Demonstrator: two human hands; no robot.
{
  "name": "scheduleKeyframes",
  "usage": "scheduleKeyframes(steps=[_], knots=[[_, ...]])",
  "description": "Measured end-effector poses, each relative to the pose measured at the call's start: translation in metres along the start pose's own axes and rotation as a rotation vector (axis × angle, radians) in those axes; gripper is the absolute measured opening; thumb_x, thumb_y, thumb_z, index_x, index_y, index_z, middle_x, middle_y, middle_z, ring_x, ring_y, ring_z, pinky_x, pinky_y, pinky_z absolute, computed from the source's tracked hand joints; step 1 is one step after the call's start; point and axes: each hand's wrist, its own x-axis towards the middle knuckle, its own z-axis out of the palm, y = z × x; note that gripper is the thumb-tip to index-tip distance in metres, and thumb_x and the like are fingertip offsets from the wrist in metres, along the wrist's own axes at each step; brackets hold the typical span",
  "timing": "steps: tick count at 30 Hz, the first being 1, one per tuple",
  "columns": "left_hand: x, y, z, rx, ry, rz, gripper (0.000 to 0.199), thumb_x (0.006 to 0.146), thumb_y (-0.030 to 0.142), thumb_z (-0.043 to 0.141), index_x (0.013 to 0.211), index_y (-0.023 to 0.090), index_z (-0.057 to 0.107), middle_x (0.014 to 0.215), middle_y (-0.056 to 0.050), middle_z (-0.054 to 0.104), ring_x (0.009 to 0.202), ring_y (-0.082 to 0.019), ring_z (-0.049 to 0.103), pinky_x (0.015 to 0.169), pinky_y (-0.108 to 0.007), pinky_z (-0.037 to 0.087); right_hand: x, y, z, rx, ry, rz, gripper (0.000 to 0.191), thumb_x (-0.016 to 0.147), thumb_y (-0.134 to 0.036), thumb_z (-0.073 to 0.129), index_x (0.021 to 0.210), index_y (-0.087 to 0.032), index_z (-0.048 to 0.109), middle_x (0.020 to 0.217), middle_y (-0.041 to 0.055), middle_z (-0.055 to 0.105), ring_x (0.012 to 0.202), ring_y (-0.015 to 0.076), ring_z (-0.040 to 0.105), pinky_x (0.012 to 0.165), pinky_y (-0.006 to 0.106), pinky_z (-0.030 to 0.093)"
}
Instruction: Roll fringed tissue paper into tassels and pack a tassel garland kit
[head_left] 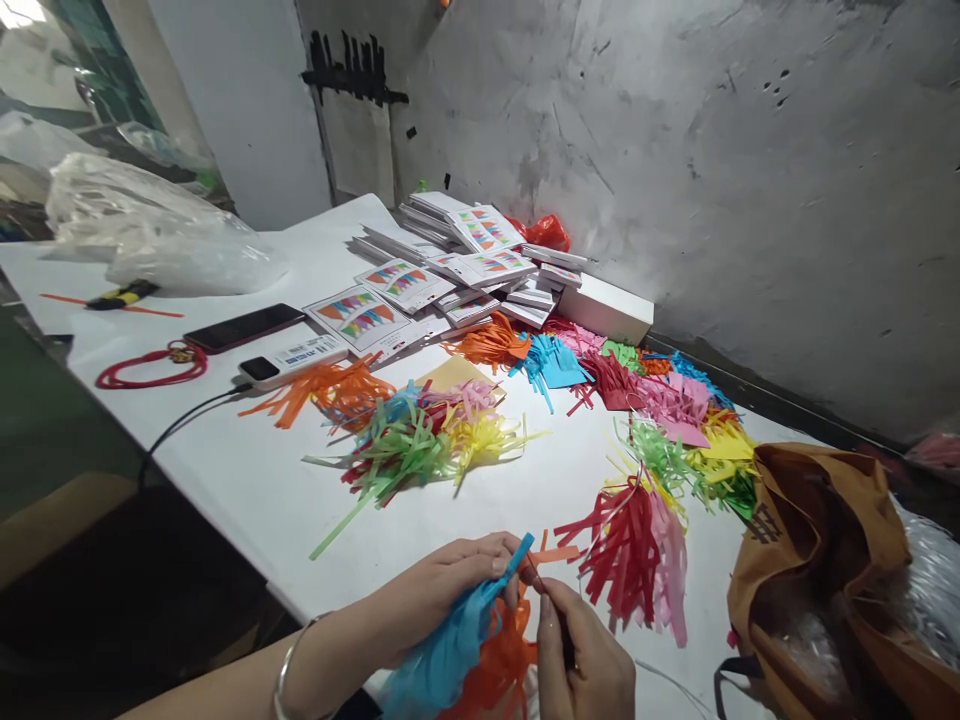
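Near the bottom centre, my left hand (pixel 457 585) is closed around a blue paper tassel (pixel 442 655), its narrow top strip sticking up past the fingers. An orange paper tassel (pixel 499 650) hangs just beside and below it, between my hands. My right hand (pixel 585 650) pinches something thin and dark at the top of the strips, close to my left fingertips; it looks like a needle or thread, too small to be sure. Right of my hands lie red and pink tassels (pixel 626 560) with a pale string. Green, yellow and red tassels (pixel 405 445) lie in a pile beyond.
Printed packets (pixel 367 315) and a white box (pixel 607 308) stand toward the wall. A phone (pixel 244 328), power bank (pixel 296 360), red cord (pixel 154 370) and cutter (pixel 124 294) lie left. A brown bag (pixel 825 560) is at the right.
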Motion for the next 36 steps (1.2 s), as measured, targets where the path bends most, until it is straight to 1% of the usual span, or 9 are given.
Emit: scheduleKeyframes(steps=[4, 12, 15, 18, 21, 24, 28, 33, 36], knots=[[0.000, -0.001, -0.002, 0.041, -0.009, 0.070, 0.022, 0.086, 0.037, 0.067, 0.077, 0.020, 0.077, 0.107, -0.005, 0.070, 0.105, -0.023, 0.057, 0.098, -0.030, 0.043, -0.002, -0.001, 0.003, 0.015, 0.016, -0.011, 0.020, 0.095, -0.019, 0.053, 0.105, -0.025, 0.070, 0.094, 0.0005, 0.077, 0.080, 0.0120, 0.074, 0.075, 0.017, 0.054], [0.002, 0.005, 0.000, 0.153, -0.080, 0.155, 0.028, 0.092, 0.041, 0.061, 0.080, 0.018, 0.070, 0.103, -0.005, 0.060, 0.096, -0.020, 0.054, 0.093, -0.030, 0.043, -0.003, 0.004, 0.004, -0.021, -0.005, -0.038, 0.020, 0.096, -0.020, 0.050, 0.104, -0.024, 0.069, 0.089, 0.0010, 0.077, 0.072, 0.0140, 0.073, 0.069, 0.020, 0.056], [0.003, 0.010, 0.002, 0.329, -0.151, 0.199, 0.038, 0.094, 0.050, 0.056, 0.079, 0.017, 0.066, 0.100, -0.004, 0.055, 0.091, -0.019, 0.052, 0.087, -0.030, 0.043, -0.003, 0.007, 0.002, -0.046, -0.058, -0.138, 0.022, 0.098, -0.021, 0.048, 0.110, -0.021, 0.066, 0.086, 0.0037, 0.075, 0.071, 0.0154, 0.072, 0.066, 0.022, 0.055], [0.003, 0.014, 0.002, 0.518, -0.181, 0.265, 0.048, 0.096, 0.059, 0.048, 0.079, 0.017, 0.064, 0.101, -0.005, 0.055, 0.092, -0.020, 0.051, 0.088, -0.030, 0.042, -0.001, 0.007, -0.001, -0.072, -0.114, -0.211, 0.027, 0.100, -0.026, 0.043, 0.112, -0.019, 0.067, 0.083, 0.0062, 0.074, 0.072, 0.0177, 0.071, 0.066, 0.025, 0.054], [0.001, 0.017, 0.002, 0.607, -0.179, 0.285, 0.050, 0.098, 0.059, 0.043, 0.080, 0.017, 0.064, 0.101, -0.005, 0.054, 0.092, -0.019, 0.052, 0.087, -0.029, 0.043, 0.003, 0.004, -0.001, -0.002, -0.152, -0.007, 0.027, 0.100, -0.033, 0.046, 0.098, -0.022, 0.070, 0.070, 0.0007, 0.071, 0.060, 0.0142, 0.068, 0.060, 0.021, 0.052], [-0.001, 0.021, 0.004, 0.659, -0.182, 0.297, 0.049, 0.100, 0.057, 0.041, 0.082, 0.018, 0.065, 0.102, -0.005, 0.054, 0.094, -0.020, 0.053, 0.088, -0.029, 0.044, 0.005, -0.001, 0.002, 0.104, -0.212, 0.227, 0.031, 0.099, -0.042, 0.047, 0.098, -0.023, 0.072, 0.057, -0.0037, 0.063, 0.050, 0.0124, 0.062, 0.051, 0.019, 0.047], [-0.001, 0.024, 0.004, 0.668, -0.213, 0.285, 0.052, 0.099, 0.060, 0.041, 0.080, 0.018, 0.064, 0.100, -0.005, 0.055, 0.092, -0.019, 0.053, 0.087, -0.028, 0.044, 0.003, -0.004, 0.006, 0.149, -0.197, 0.265, 0.032, 0.096, -0.048, 0.050, 0.089, -0.025, 0.072, 0.061, -0.0022, 0.065, 0.056, 0.0129, 0.062, 0.055, 0.020, 0.045], [0.000, 0.023, 0.003, 0.685, -0.162, 0.316, 0.052, 0.099, 0.061, 0.039, 0.078, 0.018, 0.060, 0.097, -0.004, 0.053, 0.086, -0.018, 0.051, 0.081, -0.028, 0.044, -0.001, -0.004, 0.002, 0.247, -0.235, 0.389, 0.037, 0.095, -0.051, 0.050, 0.082, -0.021, 0.068, 0.054, -0.0030, 0.059, 0.041, 0.0092, 0.046, 0.039, 0.020, 0.031], [-0.001, 0.023, 0.003, 0.706, -0.147, 0.322, 0.052, 0.099, 0.061, 0.039, 0.077, 0.018, 0.058, 0.098, -0.005, 0.053, 0.086, -0.018, 0.050, 0.081, -0.028, 0.044, -0.001, -0.007, 0.000, 0.211, -0.247, 0.384, 0.039, 0.095, -0.051, 0.050, 0.078, -0.021, 0.067, 0.053, -0.0028, 0.058, 0.041, 0.0084, 0.044, 0.041, 0.020, 0.030]])
